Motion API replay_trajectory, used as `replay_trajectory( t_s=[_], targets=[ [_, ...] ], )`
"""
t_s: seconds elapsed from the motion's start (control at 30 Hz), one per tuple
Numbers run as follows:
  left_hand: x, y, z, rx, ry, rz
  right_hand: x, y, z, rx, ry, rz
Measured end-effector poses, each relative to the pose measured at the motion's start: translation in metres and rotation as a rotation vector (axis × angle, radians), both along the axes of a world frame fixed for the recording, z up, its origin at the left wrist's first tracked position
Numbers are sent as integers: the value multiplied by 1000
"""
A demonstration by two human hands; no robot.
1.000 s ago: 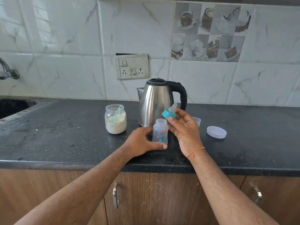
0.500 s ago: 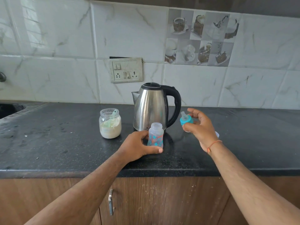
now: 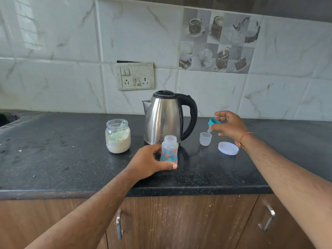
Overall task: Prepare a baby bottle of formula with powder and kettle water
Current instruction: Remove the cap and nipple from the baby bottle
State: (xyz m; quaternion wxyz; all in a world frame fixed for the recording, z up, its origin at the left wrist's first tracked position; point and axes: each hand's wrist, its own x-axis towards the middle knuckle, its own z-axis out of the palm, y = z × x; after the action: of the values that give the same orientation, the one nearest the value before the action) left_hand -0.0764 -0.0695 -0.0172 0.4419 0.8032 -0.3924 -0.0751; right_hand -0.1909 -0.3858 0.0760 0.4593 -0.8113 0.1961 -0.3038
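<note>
A small clear baby bottle point(image 3: 169, 147) with a leaf print stands open on the black counter point(image 3: 71, 159), and my left hand point(image 3: 149, 162) grips its lower part. My right hand point(image 3: 229, 125) holds the teal nipple ring point(image 3: 213, 122) nipple-down just above a clear bottle cap point(image 3: 205, 138) standing mouth-up. A steel kettle point(image 3: 166, 119) with a black handle stands right behind the bottle. To its left is an open jar of white formula powder point(image 3: 117, 138) with a teal scoop inside.
A round white jar lid point(image 3: 228, 148) lies flat right of the clear cap. A switch and socket plate point(image 3: 136, 76) sits on the tiled wall behind the kettle. A sink edge point(image 3: 7, 117) shows at far left. Wooden cabinet doors with metal handles are below the counter.
My right hand carried the teal nipple ring away from the bottle to the right and turned it nipple-down over the clear cap. My left hand stayed on the bottle.
</note>
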Motion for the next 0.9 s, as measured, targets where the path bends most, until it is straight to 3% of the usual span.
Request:
replay_trajectory(
  t_s=[0.3, 0.9],
  targets=[
    [-2, 2, 2, 17, 0, -11, 25, -7, -18, -103, 13, -81],
    [-6, 3, 6, -18, 24, -16, 36, -7, -43, -241, 176, -14]
  ],
)
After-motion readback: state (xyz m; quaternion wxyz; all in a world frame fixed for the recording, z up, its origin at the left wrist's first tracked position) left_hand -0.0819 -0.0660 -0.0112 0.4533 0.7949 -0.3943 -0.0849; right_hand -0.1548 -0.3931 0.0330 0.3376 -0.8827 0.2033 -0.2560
